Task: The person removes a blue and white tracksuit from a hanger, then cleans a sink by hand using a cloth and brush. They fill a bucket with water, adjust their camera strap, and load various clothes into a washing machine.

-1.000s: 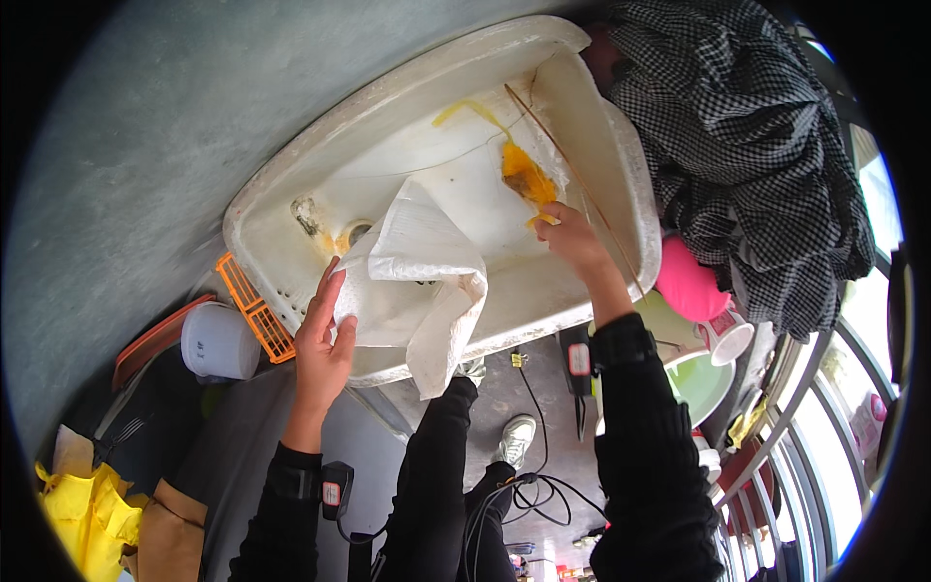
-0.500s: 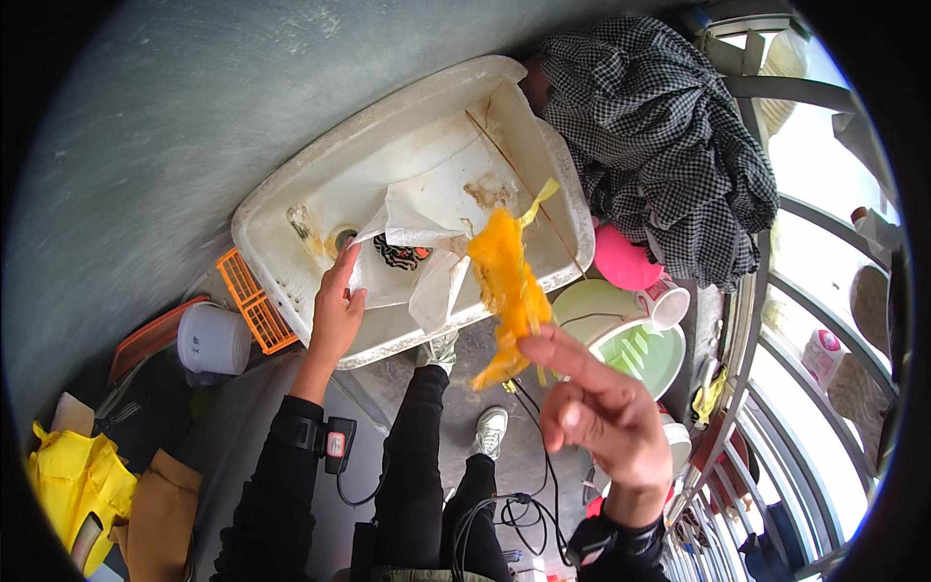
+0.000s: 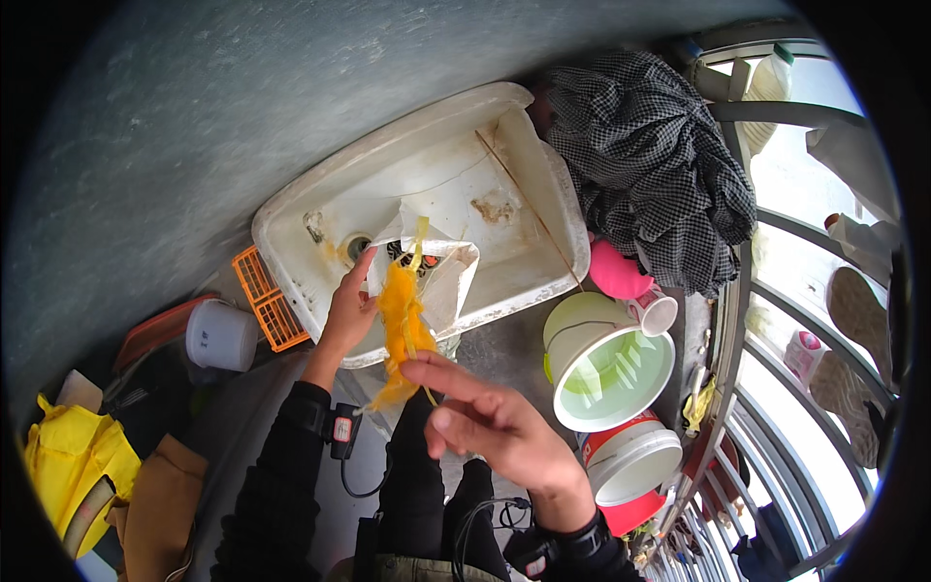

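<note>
Yellow scrap [image 3: 399,312] now in front of white bag [image 3: 452,291]

Half a second ago the yellow scrap hung over the right half of the basin [image 3: 383,179]; it has moved left, to the basin's near side. It looks ragged and fibrous, a thin strip at its top; the white bag gapes crumpled in the basin. The left hand [image 3: 351,310], at the basin's near-left rim, grips the bag's edge; the right hand [image 3: 509,432], nearer than the basin, holds the scrap at its fingertips, index stretched

The ragged orange-yellow fibrous clump [image 3: 399,308] is stretched lengthwise, its thin pale-yellow strip pointing toward one o'clock, its frayed end toward seven. The creased white bag [image 3: 445,297], mouth agape, lies behind it, toward two o'clock.
</note>
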Demonstrator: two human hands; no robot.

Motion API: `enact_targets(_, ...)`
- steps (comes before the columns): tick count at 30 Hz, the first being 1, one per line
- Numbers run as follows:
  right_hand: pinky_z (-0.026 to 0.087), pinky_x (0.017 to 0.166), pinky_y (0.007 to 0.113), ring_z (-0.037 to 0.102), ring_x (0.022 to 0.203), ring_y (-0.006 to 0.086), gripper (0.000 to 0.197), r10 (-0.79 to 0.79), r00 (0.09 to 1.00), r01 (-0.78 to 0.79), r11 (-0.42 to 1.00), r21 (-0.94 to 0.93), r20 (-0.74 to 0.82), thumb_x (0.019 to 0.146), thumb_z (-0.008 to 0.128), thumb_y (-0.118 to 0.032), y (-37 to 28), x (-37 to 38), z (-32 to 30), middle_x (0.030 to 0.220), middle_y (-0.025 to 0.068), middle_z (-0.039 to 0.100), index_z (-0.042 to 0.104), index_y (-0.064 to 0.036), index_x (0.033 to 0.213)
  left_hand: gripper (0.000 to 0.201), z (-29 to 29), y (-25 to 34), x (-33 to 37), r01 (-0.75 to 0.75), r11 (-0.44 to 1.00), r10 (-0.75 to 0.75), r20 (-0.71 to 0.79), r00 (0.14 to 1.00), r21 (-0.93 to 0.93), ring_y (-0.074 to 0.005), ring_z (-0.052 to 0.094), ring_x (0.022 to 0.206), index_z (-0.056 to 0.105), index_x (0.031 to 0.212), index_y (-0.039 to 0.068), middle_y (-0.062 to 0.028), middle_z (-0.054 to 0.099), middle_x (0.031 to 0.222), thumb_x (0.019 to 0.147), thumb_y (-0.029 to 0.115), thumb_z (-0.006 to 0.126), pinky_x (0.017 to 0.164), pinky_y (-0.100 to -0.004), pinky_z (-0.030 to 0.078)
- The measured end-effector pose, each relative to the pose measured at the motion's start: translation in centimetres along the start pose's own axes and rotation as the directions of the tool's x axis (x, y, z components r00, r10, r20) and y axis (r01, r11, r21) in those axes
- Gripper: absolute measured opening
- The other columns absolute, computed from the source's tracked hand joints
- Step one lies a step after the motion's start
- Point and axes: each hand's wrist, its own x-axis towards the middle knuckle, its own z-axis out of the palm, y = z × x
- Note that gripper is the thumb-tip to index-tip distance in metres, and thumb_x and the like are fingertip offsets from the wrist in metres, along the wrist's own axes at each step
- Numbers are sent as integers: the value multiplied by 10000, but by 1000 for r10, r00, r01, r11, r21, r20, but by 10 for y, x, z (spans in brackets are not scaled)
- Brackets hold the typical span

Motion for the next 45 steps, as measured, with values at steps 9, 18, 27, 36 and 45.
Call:
enact_targets(9,477,918,373,616,1068,300,348,-486,770,-124,521,-844,-413,845,672,-64,69,98,-66,1367,308,466,657,-69,1192,835,-9,-10,-2,-88,996,88,-18,996,26,-115,592,889,317,1522,176,-108,482,1441,796,-174,534,741,-256,513)
enact_targets(18,427,1017,398,524,1241,396,525,-201,884,-236,588,-774,-422,855,660,-200,56,147,-101,1392,294,467,543,55,1298,850,-6,-8,-6,-82,989,86,-22,996,120,-122,590,919,303,1526,250,-169,512,1411,809,-159,506,752,-251,497)
enact_targets(27,424,1015,426,511,1220,436,552,-358,857,-204,424,-882,-370,837,662,-153,83,123,-71,1397,259,475,500,76,1313,834,5,7,-18,46,978,-37,-46,998,206,-391,544,1155,280,1523,151,-228,552,1287,773,-146,491,944,-418,459)
enact_targets(36,475,887,447,555,1029,353,666,-658,671,-340,138,-930,-343,694,754,-54,80,154,-85,1027,148,556,436,-105,1278,800,17,-4,-14,-65,956,111,-148,983,288,-398,514,1195,293,1505,98,-210,477,1400,794,-119,587,1018,-433,426)
enact_targets(45,549,666,446,672,701,347,496,-525,750,-271,311,-911,-403,794,634,-55,81,160,-97,874,171,682,477,-55,1265,907,36,9,-15,-35,983,58,-121,991,180,-281,567,906,254,1538,219,-163,566,1066,770,-147,570,810,-359,487)
